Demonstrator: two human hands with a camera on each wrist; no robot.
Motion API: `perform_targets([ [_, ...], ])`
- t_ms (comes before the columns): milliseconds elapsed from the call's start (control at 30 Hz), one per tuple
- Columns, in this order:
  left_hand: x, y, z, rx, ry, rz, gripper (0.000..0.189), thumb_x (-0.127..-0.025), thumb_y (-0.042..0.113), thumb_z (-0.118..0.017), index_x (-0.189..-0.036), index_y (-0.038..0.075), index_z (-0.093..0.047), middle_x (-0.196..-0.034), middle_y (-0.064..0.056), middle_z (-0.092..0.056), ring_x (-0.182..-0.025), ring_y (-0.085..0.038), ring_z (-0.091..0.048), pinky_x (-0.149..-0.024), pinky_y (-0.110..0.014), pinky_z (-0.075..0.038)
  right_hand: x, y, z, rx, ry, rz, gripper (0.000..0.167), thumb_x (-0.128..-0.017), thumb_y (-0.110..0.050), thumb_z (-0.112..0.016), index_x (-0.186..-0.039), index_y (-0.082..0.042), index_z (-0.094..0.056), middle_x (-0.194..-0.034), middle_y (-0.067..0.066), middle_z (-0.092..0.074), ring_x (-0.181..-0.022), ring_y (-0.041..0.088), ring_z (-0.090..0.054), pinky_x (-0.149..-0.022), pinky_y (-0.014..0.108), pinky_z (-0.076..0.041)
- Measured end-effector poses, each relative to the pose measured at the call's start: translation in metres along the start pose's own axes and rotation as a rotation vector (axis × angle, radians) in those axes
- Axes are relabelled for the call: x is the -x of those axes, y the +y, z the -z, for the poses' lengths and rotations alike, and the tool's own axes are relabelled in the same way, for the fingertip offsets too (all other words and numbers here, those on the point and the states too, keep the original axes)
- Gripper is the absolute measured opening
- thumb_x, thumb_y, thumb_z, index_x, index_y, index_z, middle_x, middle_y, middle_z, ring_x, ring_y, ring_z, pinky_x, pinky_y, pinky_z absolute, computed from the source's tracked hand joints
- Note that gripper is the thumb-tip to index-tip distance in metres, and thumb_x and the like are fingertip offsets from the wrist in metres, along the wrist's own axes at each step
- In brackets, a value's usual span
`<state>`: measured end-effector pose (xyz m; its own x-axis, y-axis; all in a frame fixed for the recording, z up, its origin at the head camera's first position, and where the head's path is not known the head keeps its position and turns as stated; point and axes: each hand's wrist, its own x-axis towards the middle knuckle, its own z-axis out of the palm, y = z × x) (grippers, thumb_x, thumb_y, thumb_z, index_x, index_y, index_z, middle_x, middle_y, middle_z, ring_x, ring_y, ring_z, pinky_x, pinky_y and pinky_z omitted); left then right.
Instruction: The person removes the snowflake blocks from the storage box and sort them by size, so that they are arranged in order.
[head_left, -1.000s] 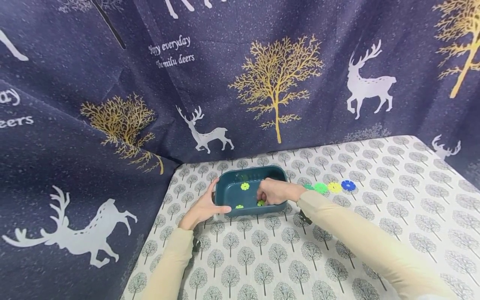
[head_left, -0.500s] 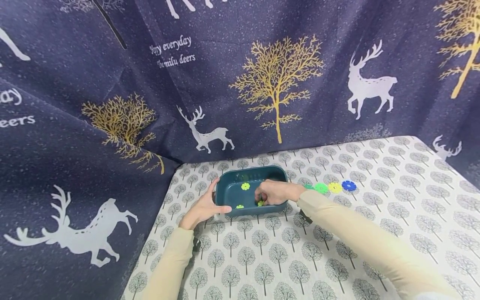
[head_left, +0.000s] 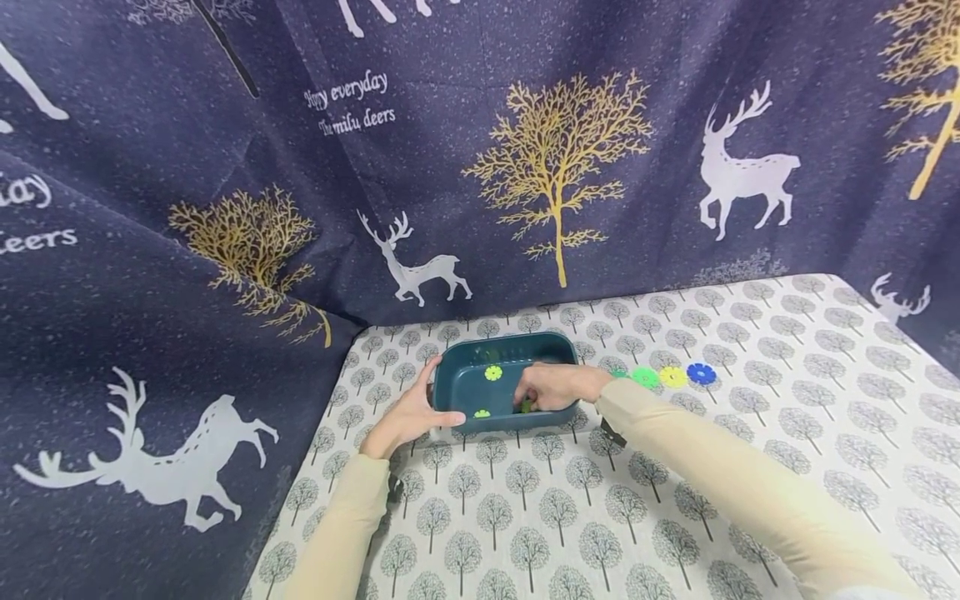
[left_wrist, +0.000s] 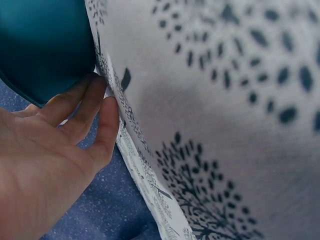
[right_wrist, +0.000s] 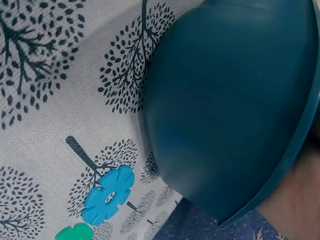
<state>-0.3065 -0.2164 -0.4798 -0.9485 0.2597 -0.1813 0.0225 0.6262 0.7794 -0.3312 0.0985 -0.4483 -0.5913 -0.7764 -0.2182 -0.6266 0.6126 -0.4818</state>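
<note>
Head view: the bare right hand (head_left: 555,386) was down inside a dark teal, rounded plastic tub (head_left: 467,393)

The tub sat on a white tablecloth (head_left: 521,537) printed with dark trees. At its 9 o'clock end the bare left hand (head_left: 414,414) had hold of it in a half-wrap, thumb over the near rim and fingers bent against the outer wall.

The right hand's fingers were bunched low over a yellow-green, notched plastic disc (head_left: 527,407) at 5 o'clock; its fingertips were hidden, so whether they pinched or merely touched it could not be told. Two matching discs lay in the tub, one (head_left: 492,372) toward 11 o'clock, another (head_left: 482,414) at 7. Outside, a row of similar discs ran off at 3 o'clock: dark green (head_left: 618,374), bright green (head_left: 646,377), yellow (head_left: 672,377) and blue (head_left: 702,373).

The discs looked thin, stiff and very light, hardly fragile, but smooth enough to skid across the tub's glossy floor. Opposite edges, with a fingertip in a notch, seemed the surest hold. The tub seemed light and rigid too, apt to slide if nudged, so its end wall and rim were the sensible grip.
</note>
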Motion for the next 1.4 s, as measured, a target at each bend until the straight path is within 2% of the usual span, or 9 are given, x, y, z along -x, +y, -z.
perform_targets([
  [267,0.000,0.000,0.000,-0.003,-0.001,0.018,0.130,-0.081,0.038,-0.098,-0.177,0.034,-0.010,-0.180,-0.027,-0.025,-0.160,-0.055,-0.036,-0.126,-0.075,-0.037,0.000,0.000,0.000,0.012,-0.005,-0.019,0.045,-0.089,0.014,-0.067,-0.123,-0.011,-0.082,-0.105,0.006,-0.085,-0.099,0.013,-0.076,-0.097,0.035,-0.067],
  [400,0.000,0.002,-0.001,-0.009,0.000,0.019,0.130,-0.081,0.035,-0.097,-0.177,0.033,-0.009,-0.181,-0.027,-0.022,-0.161,-0.057,-0.034,-0.126,-0.077,-0.034,0.000,0.001,0.000,0.024,-0.012,-0.016,0.041,-0.091,0.007,-0.072,-0.125,-0.014,-0.081,-0.108,0.007,-0.084,-0.100,0.018,-0.078,-0.096,0.037,-0.067],
  [500,0.000,0.003,-0.001,-0.004,0.005,0.018,0.131,-0.080,0.036,-0.098,-0.177,0.033,-0.010,-0.181,-0.026,-0.023,-0.161,-0.056,-0.034,-0.127,-0.077,-0.033,0.000,0.000,0.001,0.024,-0.031,-0.007,0.031,-0.095,0.002,-0.072,-0.118,-0.016,-0.082,-0.113,0.007,-0.084,-0.104,0.021,-0.080,-0.099,0.039,-0.066],
  [667,0.001,0.003,-0.001,0.003,0.006,0.020,0.131,-0.080,0.037,-0.098,-0.177,0.035,-0.010,-0.180,-0.026,-0.024,-0.161,-0.056,-0.034,-0.127,-0.077,-0.032,0.000,-0.001,0.004,-0.029,-0.091,-0.026,0.025,-0.099,0.000,-0.066,-0.109,-0.014,-0.084,-0.122,0.008,-0.084,-0.122,0.029,-0.077,-0.113,0.046,-0.061],
  [767,0.001,0.003,-0.001,0.011,0.006,0.018,0.130,-0.080,0.036,-0.098,-0.177,0.035,-0.010,-0.181,-0.025,-0.023,-0.162,-0.055,-0.033,-0.128,-0.077,-0.031,-0.001,0.000,0.007,-0.064,-0.116,-0.031,0.025,-0.099,-0.002,-0.063,-0.109,-0.011,-0.084,-0.122,0.008,-0.084,-0.125,0.028,-0.076,-0.114,0.044,-0.060],
  [1000,0.000,0.003,-0.001,0.020,0.010,0.005,0.132,-0.078,0.035,-0.099,-0.177,0.033,-0.011,-0.179,-0.028,-0.027,-0.160,-0.056,-0.036,-0.128,-0.077,-0.031,-0.001,0.004,0.011,-0.177,-0.160,-0.064,0.032,-0.096,0.000,-0.064,-0.123,-0.004,-0.081,-0.128,0.013,-0.082,-0.127,0.026,-0.075,-0.115,0.042,-0.059],
  [1200,-0.001,0.003,-0.001,0.022,0.007,0.006,0.132,-0.078,0.034,-0.099,-0.177,0.033,-0.011,-0.179,-0.028,-0.026,-0.161,-0.056,-0.035,-0.128,-0.077,-0.031,-0.001,0.005,0.010,-0.245,-0.103,-0.116,0.033,-0.094,0.004,-0.071,-0.126,-0.002,-0.079,-0.125,0.014,-0.082,-0.119,0.024,-0.077,-0.110,0.038,-0.062],
  [1400,0.000,0.003,-0.001,0.026,0.003,0.018,0.132,-0.079,0.037,-0.099,-0.176,0.037,-0.010,-0.182,-0.024,-0.020,-0.164,-0.054,-0.029,-0.129,-0.077,-0.029,0.002,0.005,0.010,-0.263,-0.018,-0.080,0.031,-0.090,0.005,-0.074,-0.120,-0.001,-0.079,-0.116,0.012,-0.083,-0.111,0.018,-0.077,-0.102,0.031,-0.064],
])
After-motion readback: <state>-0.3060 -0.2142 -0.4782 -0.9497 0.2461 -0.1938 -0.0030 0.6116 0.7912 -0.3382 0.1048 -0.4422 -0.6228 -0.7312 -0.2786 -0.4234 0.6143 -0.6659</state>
